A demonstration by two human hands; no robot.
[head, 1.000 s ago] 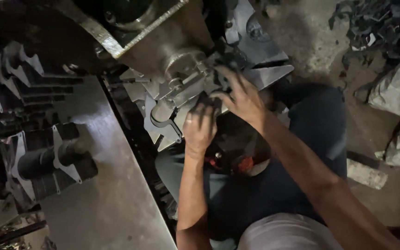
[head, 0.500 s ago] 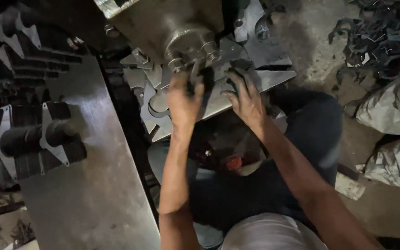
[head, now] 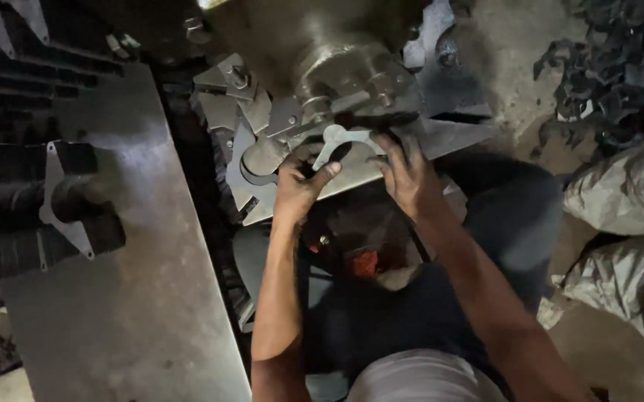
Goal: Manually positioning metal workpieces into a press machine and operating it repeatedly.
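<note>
My left hand [head: 299,184] and my right hand [head: 409,175] both grip a flat, curved metal plate part [head: 334,138] with a rounded notch. They press it against the slanted steel bed [head: 448,135] under the round head of a press machine [head: 340,71]. The left thumb lies across the part's lower left edge. The right fingers curl over its right end, next to a dark bar. Another notched flat plate [head: 251,164] lies on the bed just left of my left hand.
A long grey steel sheet [head: 128,298] runs along the left. Stacks of cut plate parts on dark rods [head: 31,201] sit at its left edge. A heap of dark metal pieces [head: 605,82] lies top right, with pale sacks [head: 627,223] below it.
Both hands have moved further up onto the bed beneath the machine head, and the curved plate part now shows between them. The view has shifted closer to the machine.
</note>
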